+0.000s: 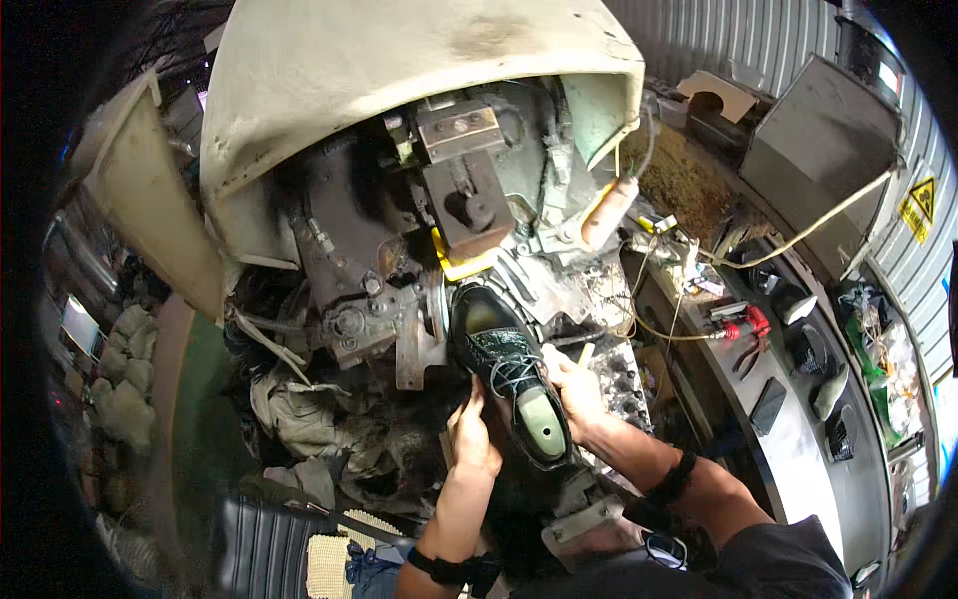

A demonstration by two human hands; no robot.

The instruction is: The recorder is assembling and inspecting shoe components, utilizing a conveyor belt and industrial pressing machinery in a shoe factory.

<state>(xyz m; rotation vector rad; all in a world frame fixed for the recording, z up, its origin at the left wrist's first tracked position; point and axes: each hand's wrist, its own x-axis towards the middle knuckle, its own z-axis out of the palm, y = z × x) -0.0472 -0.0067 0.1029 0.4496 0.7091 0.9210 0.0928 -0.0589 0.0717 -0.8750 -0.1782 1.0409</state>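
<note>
A black lace-up shoe (491,344) with grey-green laces is fitted on a pale green last (540,424), its toe pointing up into the machine's clamping parts. My left hand (473,435) is closed against the shoe's left side, fingertips along the lower edge. On the opposite side, near the laces, my right hand (576,394) grips the shoe with the thumb toward the top. The toe sits just below a yellow-edged metal block (467,215) and beside ridged metal plates (519,290). The sole and some fingers are hidden beneath the shoe.
A large cream machine hood (419,50) arches over the mechanism. At the right, a rack (798,479) holds several shoe parts, a red-handled tool (746,325) and a dark block (767,405). A cable (798,235) hangs across there. Crumpled cloth (309,419) lies at the lower left.
</note>
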